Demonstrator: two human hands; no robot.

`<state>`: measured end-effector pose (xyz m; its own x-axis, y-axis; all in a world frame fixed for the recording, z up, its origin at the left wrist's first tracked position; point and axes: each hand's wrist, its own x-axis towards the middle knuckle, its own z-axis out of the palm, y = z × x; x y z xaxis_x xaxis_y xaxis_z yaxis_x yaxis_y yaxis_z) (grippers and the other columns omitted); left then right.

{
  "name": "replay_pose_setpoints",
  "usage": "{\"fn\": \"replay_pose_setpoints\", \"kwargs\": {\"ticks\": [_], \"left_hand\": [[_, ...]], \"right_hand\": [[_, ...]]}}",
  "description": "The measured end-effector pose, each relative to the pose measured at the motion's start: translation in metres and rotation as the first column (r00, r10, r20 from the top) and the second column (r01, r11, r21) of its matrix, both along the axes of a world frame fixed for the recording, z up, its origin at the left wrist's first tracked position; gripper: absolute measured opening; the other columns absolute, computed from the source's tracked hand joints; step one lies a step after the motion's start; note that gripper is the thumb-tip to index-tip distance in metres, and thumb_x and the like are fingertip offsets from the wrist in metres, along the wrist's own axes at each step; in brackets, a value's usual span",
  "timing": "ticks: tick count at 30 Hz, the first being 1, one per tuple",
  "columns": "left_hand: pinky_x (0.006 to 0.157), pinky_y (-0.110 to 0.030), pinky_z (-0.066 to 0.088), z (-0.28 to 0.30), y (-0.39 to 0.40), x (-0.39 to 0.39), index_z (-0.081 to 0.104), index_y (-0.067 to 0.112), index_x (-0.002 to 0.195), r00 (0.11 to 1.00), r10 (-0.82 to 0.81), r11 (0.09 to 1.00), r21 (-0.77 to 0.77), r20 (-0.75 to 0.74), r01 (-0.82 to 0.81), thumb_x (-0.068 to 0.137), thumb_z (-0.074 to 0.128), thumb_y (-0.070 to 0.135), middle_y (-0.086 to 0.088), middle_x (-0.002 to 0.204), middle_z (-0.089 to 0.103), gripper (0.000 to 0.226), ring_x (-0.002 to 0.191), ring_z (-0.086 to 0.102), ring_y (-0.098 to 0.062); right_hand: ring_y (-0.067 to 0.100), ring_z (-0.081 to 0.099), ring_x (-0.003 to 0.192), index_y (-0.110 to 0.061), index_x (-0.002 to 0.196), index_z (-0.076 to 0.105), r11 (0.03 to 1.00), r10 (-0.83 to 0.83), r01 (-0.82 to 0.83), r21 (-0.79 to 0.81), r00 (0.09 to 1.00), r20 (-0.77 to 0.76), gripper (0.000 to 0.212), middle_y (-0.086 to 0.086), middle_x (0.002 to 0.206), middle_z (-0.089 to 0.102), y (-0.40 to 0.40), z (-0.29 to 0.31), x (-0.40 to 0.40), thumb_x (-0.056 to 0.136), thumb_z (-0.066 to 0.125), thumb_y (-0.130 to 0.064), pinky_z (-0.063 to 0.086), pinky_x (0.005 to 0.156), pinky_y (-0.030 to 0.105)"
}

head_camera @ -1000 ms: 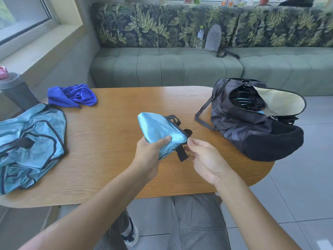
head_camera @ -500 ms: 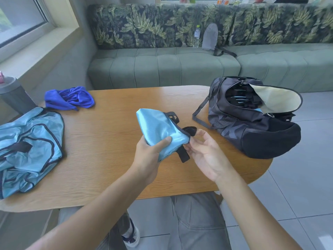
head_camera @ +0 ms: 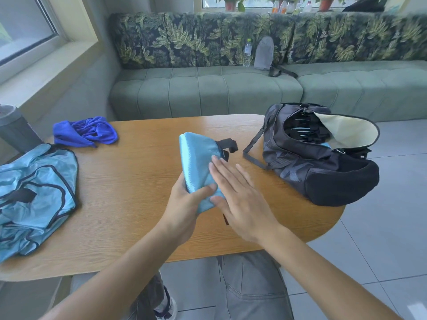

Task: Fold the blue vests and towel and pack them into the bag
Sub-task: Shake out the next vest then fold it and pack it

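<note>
Head view looks down on one wooden table (head_camera: 129,204) with two hands above its middle. One folded light-blue vest (head_camera: 196,162) is held up off the tabletop, its black strap (head_camera: 227,144) sticking out toward the bag. Left hand (head_camera: 184,211) grips the lower end of this bundle, thumb curled over the front and fingers behind it. Right hand (head_camera: 240,195) is flat, its fingers straight and close together, pressed against the right side of the same bundle; it grasps nothing.

A second light-blue vest (head_camera: 34,199), unfolded and rumpled with dark trim, lies at the left edge of the table, partly hanging past it. One dark-blue towel (head_camera: 85,132) sits crumpled at the far left corner, just beyond that vest and apart from it. One black bag (head_camera: 323,158) rests on the right end of the table, its top flap thrown back so the pale lining shows and the mouth stands open; something light blue shows inside, but what it is cannot be told. Its grey shoulder strap (head_camera: 253,146) trails on the wood toward the hands.

Behind the table runs one green sofa (head_camera: 208,88) with a leaf-patterned back. On its seat stand one clear bottle (head_camera: 247,51) and one small grey pouch (head_camera: 263,53), side by side.
</note>
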<state>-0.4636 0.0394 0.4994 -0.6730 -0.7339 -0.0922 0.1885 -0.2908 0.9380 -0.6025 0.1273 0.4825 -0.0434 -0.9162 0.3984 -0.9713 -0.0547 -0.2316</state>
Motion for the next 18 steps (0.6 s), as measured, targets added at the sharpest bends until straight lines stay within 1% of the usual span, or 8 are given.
{"fn": "replay_pose_setpoints", "kwargs": {"ticks": [4,6,7,9,11,13,15,18], "left_hand": [[0.098,-0.045,0.055,-0.003,-0.003,0.011,0.054,0.008,0.139,0.997,-0.056,0.998,0.023,-0.049,0.057,0.096,0.061,-0.003,-0.021,0.132,0.064,0.045,0.123,0.062,-0.040],[0.097,-0.045,0.055,-0.005,-0.002,0.013,0.053,0.008,0.139,0.995,-0.078,0.996,0.036,-0.059,0.080,0.095,0.061,-0.002,-0.022,0.132,0.064,0.045,0.122,0.062,-0.040],[0.096,-0.044,0.056,-0.006,-0.002,0.014,0.053,0.008,0.138,0.994,-0.090,0.995,0.039,-0.056,0.092,0.095,0.061,-0.002,-0.022,0.132,0.064,0.045,0.121,0.063,-0.039],[0.091,-0.041,0.058,-0.007,-0.003,0.015,0.054,0.007,0.136,0.995,-0.099,0.994,0.033,-0.027,0.100,0.094,0.062,-0.003,-0.022,0.129,0.066,0.044,0.115,0.066,-0.037],[0.086,-0.040,0.058,-0.009,-0.007,0.017,0.056,0.009,0.132,0.996,-0.086,0.996,0.003,0.036,0.086,0.093,0.064,-0.004,-0.022,0.124,0.067,0.042,0.108,0.068,-0.035],[0.087,-0.044,0.058,-0.009,-0.011,0.019,0.059,0.013,0.126,0.992,-0.083,0.995,-0.050,0.091,0.088,0.091,0.069,-0.003,-0.021,0.120,0.068,0.040,0.105,0.069,-0.036],[0.087,-0.046,0.057,-0.009,-0.014,0.020,0.061,0.017,0.123,0.987,-0.106,0.987,-0.107,0.119,0.118,0.087,0.072,0.003,-0.019,0.117,0.069,0.040,0.102,0.069,-0.035],[0.086,-0.047,0.056,-0.005,-0.016,0.022,0.062,0.020,0.121,0.976,-0.146,0.965,-0.196,0.159,0.176,0.086,0.072,0.006,-0.019,0.114,0.068,0.039,0.100,0.068,-0.032]], "right_hand": [[0.011,-0.002,0.157,-0.013,0.162,0.003,0.997,0.048,-0.056,0.062,0.991,0.124,0.065,-0.005,0.171,-0.003,0.007,-0.009,-0.007,0.109,0.023,-0.044,0.013,0.126,0.047],[0.013,-0.004,0.157,-0.015,0.163,0.003,0.994,0.069,-0.087,0.067,0.969,0.236,0.064,-0.009,0.170,-0.003,0.010,-0.012,-0.004,0.108,0.022,-0.044,0.012,0.126,0.048],[0.013,0.000,0.157,-0.015,0.163,0.008,0.996,0.066,-0.081,0.044,0.960,0.272,0.063,-0.009,0.170,0.003,0.011,-0.012,-0.004,0.108,0.020,-0.045,0.014,0.126,0.047],[0.011,0.019,0.153,-0.016,0.158,0.034,0.999,0.021,-0.004,-0.055,0.945,0.326,0.059,-0.009,0.165,0.029,0.011,-0.006,-0.007,0.109,0.021,-0.047,0.023,0.123,0.044],[0.010,0.040,0.142,-0.015,0.142,0.057,0.977,-0.020,0.103,-0.188,0.916,0.400,0.049,-0.008,0.148,0.053,0.007,0.008,-0.015,0.109,0.034,-0.042,0.034,0.116,0.040],[0.011,0.051,0.130,-0.015,0.129,0.066,0.942,-0.042,0.178,-0.286,0.904,0.426,0.034,-0.008,0.134,0.063,-0.001,0.022,-0.028,0.105,0.050,-0.033,0.040,0.111,0.036],[0.009,0.055,0.120,-0.018,0.122,0.070,0.947,-0.083,0.207,-0.247,0.898,0.432,0.026,-0.010,0.124,0.067,-0.013,0.037,-0.041,0.102,0.058,-0.031,0.043,0.106,0.032],[-0.002,0.062,0.101,-0.025,0.111,0.073,0.985,-0.153,0.168,0.022,0.823,0.547,0.020,-0.016,0.106,0.072,-0.028,0.052,-0.054,0.097,0.065,-0.036,0.050,0.091,0.023]]}}
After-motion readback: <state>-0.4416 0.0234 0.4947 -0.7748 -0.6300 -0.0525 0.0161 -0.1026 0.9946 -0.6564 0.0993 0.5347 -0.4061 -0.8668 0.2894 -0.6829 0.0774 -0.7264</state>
